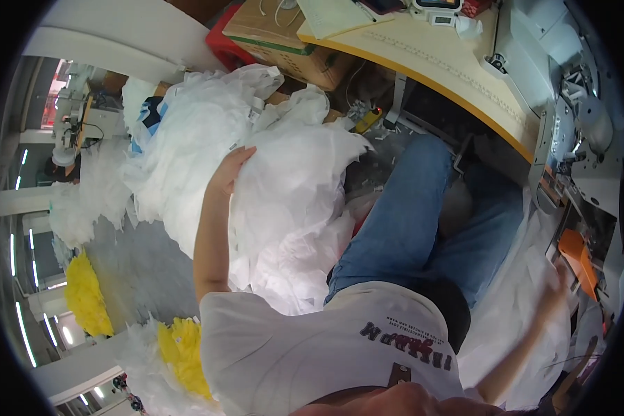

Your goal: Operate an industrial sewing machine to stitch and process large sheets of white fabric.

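Observation:
A large heap of thin white fabric pieces [298, 173] lies to my left, beside my legs. My left hand [235, 168] rests against the top of this heap, its fingers stretched out over the cloth. On the far right, my right hand [553, 286] is smeared by motion, so its fingers cannot be made out. It is near an orange part [578, 263] beside the sewing machine [568, 118]. More white fabric [513, 326] hangs below and around my right forearm.
A pale worktable with a yellow edge [423, 62] curves above my knees. A cardboard box [277, 38] and a red container [225, 41] stand at the far left of it. Yellow bundles [88, 295] and other white heaps lie on the grey floor [142, 267].

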{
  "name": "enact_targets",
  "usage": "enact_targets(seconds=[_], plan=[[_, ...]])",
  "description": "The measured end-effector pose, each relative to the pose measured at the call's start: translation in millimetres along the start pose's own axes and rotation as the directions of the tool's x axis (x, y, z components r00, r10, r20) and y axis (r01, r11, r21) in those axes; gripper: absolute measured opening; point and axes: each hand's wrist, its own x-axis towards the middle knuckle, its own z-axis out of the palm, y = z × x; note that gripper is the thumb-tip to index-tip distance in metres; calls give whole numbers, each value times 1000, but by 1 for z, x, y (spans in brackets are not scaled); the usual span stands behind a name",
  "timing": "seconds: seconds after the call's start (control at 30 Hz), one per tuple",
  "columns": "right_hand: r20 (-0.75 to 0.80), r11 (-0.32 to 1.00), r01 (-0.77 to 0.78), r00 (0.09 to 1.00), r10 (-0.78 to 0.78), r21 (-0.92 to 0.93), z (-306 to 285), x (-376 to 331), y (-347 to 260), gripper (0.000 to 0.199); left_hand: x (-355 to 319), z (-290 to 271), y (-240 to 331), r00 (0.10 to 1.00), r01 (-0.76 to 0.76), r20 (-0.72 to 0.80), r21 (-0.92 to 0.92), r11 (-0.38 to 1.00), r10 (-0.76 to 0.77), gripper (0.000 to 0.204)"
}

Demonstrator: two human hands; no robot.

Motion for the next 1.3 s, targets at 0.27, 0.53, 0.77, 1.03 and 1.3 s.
enact_targets(seconds=[0.27, 0.53, 0.77, 1.03, 1.3], plan=[[-280, 400, 860, 488, -826, 317, 213, 24, -402, 33, -5, 72, 45, 731, -463, 126, 814, 352, 670, 53], [139, 561, 716, 560, -817, 416, 286, 39, -380, 46, 43, 99, -175, 779, -222, 122, 971, 89, 614, 29], [-62, 686, 701, 707, -705, 194, 318, 73, -371, 42, -15, 132, -94, 745, -454, 74, 785, 422, 663, 14], [147, 645, 9, 971, -187, 764, 86, 54, -314, 34, -41, 169, -2, 215, -435, 281, 885, -166, 935, 11], [-153, 848, -184, 943, 294, 497, -48, 40, -169, 14, -40, 323, 23, 451, -874, 561, 435, 217, 694, 11]])
